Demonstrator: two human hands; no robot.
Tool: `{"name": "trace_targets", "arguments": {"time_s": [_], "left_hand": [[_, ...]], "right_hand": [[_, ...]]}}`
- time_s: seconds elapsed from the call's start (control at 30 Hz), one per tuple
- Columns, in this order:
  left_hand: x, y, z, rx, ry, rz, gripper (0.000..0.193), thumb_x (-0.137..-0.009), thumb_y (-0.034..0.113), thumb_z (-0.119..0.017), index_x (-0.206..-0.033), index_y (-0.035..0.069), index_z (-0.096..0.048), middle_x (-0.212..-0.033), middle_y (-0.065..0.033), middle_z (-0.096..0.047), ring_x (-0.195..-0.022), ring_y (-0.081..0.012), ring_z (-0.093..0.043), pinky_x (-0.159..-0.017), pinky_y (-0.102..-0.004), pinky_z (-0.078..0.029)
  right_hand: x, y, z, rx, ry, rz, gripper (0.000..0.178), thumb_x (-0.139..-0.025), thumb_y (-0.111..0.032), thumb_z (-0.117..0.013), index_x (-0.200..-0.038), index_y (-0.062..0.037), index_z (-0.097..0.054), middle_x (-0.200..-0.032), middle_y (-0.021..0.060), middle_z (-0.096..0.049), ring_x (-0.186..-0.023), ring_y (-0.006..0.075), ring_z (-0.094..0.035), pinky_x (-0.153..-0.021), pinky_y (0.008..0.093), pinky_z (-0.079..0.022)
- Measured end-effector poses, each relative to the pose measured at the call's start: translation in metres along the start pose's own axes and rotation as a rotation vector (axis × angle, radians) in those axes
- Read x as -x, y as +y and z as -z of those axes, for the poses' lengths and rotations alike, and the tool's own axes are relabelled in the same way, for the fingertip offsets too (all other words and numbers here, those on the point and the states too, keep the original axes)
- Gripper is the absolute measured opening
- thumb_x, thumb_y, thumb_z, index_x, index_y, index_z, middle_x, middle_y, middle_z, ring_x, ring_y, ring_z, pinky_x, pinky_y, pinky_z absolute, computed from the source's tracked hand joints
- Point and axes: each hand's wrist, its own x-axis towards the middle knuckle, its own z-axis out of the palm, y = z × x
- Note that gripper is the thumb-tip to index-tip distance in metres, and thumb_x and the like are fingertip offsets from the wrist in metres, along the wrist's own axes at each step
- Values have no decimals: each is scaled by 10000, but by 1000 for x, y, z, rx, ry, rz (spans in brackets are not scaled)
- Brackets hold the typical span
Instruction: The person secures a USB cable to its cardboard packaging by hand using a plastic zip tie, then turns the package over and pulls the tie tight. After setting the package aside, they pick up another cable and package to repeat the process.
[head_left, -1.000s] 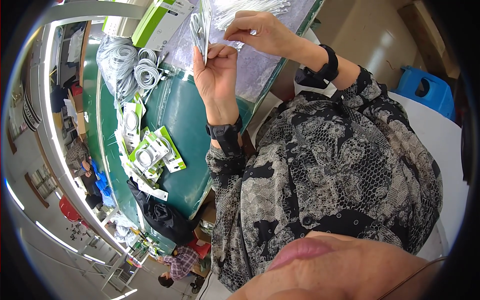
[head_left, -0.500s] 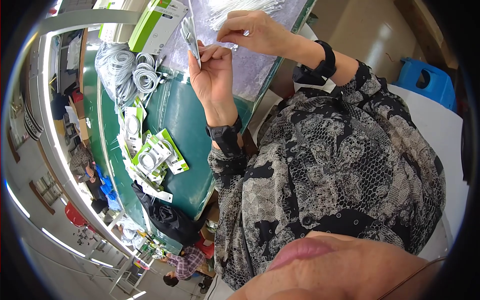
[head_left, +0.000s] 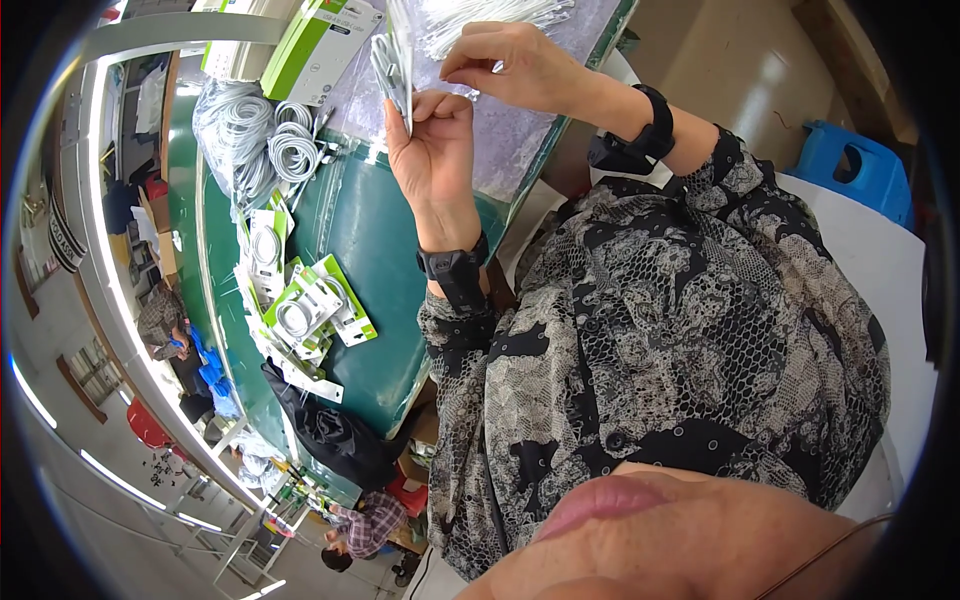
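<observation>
We see the left hand gripping the cable pack at its lower end, between thumb and fingers; the pack rises above this grip, against the purplish tabletop. The right hand is near, its thumb and forefinger almost closed; whether they pinch something, we cannot tell. Since half a second ago, the pack has turned more upright.

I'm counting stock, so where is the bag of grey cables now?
In the head view, the bag lies upper left on the green table, below the green-and-white box and left of the left hand.
</observation>
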Motion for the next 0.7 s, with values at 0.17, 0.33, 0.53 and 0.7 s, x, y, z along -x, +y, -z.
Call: {"name": "trace_targets", "arguments": {"time_s": [0.17, 0.33, 0.53, 0.7], "left_hand": [[6, 17, -5, 93, 13, -6, 170, -900, 124, -576, -985, -23, -585, -758, -28, -531, -689, -115, -448, -711, -297, -351], [8, 18, -17, 342, -82, 94, 156, -878, 59, -565, -1001, -31, -598, -754, -27, -569, -653, -100, -481, -709, -281, -353], [14, 16, -21, 412, -123, 130, 148, -862, 11, -548, -998, -20, -597, -743, -29, -577, -608, -104, -506, -706, -272, -354], [17, 15, -22, 428, -115, 120, 140, -871, 19, -541, -998, -10, -594, -751, -29, -571, -602, -99, -505, -717, -273, -352]], "right_hand": [[-2, -19, -1, 45, 32, 97, 75, -774, -82, -669, -836, -56, -637, -782, 66, -601, -735, 243, -608, -640, 325, -494], [-11, -46, 7, 118, 84, 248, 98, -774, -110, -669, -851, -66, -628, -802, 57, -588, -796, 243, -607, -660, 345, -507], [-18, -52, 2, 160, 80, 282, 132, -780, -178, -669, -850, -75, -624, -793, 48, -574, -821, 237, -607, -668, 346, -514], [-18, -51, 0, 207, 63, 294, 142, -791, -211, -660, -851, -87, -624, -799, 37, -576, -824, 231, -609, -664, 343, -516]]}}
